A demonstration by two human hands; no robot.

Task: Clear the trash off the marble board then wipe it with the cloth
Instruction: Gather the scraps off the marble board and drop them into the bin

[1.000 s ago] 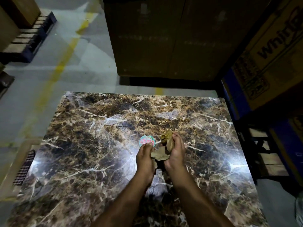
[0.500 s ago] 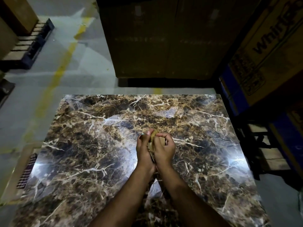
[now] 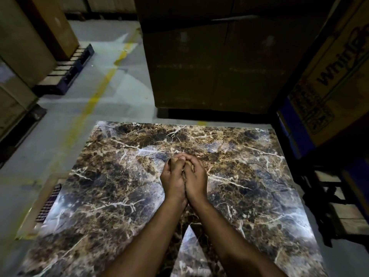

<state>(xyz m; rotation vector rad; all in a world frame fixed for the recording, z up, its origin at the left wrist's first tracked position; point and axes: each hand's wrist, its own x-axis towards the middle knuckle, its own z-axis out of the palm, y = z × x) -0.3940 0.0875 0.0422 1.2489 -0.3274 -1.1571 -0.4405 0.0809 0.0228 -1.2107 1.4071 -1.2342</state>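
Above the glossy, veined brown marble board (image 3: 249,176), the left hand (image 3: 172,177) and right hand (image 3: 195,176) cup together, fingers curled around crumpled tan trash (image 3: 189,165).

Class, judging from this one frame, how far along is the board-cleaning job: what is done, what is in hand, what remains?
Done: no loose trash shows on the brown veined marble board. In hand: the left hand and right hand are cupped together around brown scraps of trash above it. Left: dropping the scraps somewhere off the board, then wiping, perhaps with the checked cloth at its left edge.
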